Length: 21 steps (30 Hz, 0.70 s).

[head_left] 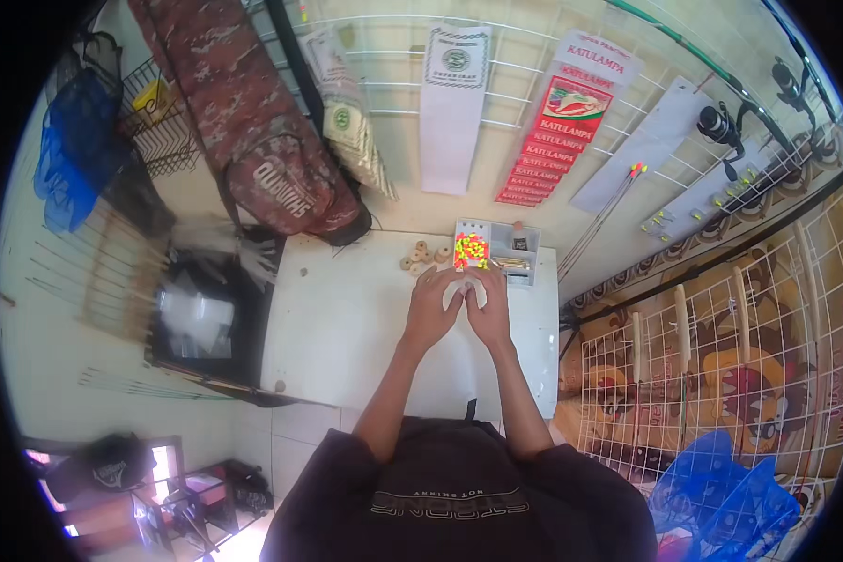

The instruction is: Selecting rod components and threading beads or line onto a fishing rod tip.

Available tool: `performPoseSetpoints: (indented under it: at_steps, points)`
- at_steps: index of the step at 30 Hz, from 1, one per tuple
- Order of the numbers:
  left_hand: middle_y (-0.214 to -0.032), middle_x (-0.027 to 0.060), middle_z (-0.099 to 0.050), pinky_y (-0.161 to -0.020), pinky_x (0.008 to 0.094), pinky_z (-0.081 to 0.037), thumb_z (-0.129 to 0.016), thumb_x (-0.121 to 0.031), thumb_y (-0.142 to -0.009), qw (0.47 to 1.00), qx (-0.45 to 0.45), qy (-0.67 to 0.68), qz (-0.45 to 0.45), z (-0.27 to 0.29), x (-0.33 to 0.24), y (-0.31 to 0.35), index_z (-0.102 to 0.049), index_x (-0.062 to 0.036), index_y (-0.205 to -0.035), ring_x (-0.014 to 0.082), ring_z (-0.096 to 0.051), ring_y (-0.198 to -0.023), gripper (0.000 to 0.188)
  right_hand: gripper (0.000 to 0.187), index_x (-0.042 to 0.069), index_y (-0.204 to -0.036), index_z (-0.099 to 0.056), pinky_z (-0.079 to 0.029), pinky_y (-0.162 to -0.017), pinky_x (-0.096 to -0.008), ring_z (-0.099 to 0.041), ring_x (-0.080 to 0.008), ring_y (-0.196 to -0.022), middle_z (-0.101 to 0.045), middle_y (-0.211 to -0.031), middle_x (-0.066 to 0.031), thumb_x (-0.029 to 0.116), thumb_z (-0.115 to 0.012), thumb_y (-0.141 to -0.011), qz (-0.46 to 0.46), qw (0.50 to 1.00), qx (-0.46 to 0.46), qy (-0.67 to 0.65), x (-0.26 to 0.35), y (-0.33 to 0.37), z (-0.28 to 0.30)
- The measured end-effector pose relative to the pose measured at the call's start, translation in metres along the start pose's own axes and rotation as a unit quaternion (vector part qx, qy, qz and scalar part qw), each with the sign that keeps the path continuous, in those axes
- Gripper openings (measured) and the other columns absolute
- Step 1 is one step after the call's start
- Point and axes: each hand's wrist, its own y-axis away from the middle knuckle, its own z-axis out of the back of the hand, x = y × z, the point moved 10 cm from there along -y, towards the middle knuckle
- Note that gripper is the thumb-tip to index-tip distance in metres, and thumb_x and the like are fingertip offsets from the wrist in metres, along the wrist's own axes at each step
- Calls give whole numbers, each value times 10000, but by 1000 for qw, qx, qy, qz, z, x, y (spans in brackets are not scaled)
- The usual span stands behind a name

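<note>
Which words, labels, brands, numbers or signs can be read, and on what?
I won't copy wording; here is where it stands.
Camouflage bag: large pale lettering, readable.
Red packet strip: repeated white lettering, readable.
White hanging package: dark lettering, green round emblem.
Dark shirt: pale lettering.
Gold packets: green emblem; smaller print unreadable.

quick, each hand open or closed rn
Left hand: fingers curled; whether it grips anything cannot be told.
Right hand: curled too; its grip cannot be told either.

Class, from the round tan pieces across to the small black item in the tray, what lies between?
The head view shows the red and yellow pile between the tan pieces and black item.
</note>
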Motion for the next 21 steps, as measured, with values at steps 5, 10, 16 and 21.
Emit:
performPoseSetpoints:
  at_steps: [5,10,16,21]
  points:
    - [-1199,117,-576,-1052,440,-326,-609,-138,-857,999,-23,-34,-9,31,13,21,-594,-86,-1139,351,-446,-1195,286,274,70,-1110,-573,-303,-1060,-473,-413,-385,-1213,-577,-1128,-137,23,-558,-840,10,1000,-2,18,33,12,-20]
    - [-1194,117,-582,-1053,440,-328,-610,-143,-855,1000,-21,-14,1,43,33,41,-599,-83,-1130,351,-435,-1212,281,271,71,-1107,-574,-299,-1066,-469,-419,-384,-1205,-577,-1132,-133,29,-559,-840,-12,999,-1,35,48,29,-40]
    - [-1207,115,-580,-1055,436,-327,-597,-160,-866,999,-10,-10,31,61,36,63,-598,-87,-1133,352,-418,-1237,276,261,58,-1109,-571,-311,-1053,-470,-415,-384,-1211,-577,-1130,-137,51,-564,-848,-35,998,2,49,55,53,-56]
    - [-1219,118,-575,-1055,431,-328,-595,-169,-872,999,-30,-11,35,67,39,88,-594,-92,-1141,357,-412,-1244,280,265,65,-1117,-569,-316,-1046,-473,-399,-394,-1223,-570,-1140,-140,63,-568,-852,-20,999,13,44,66,73,-59]
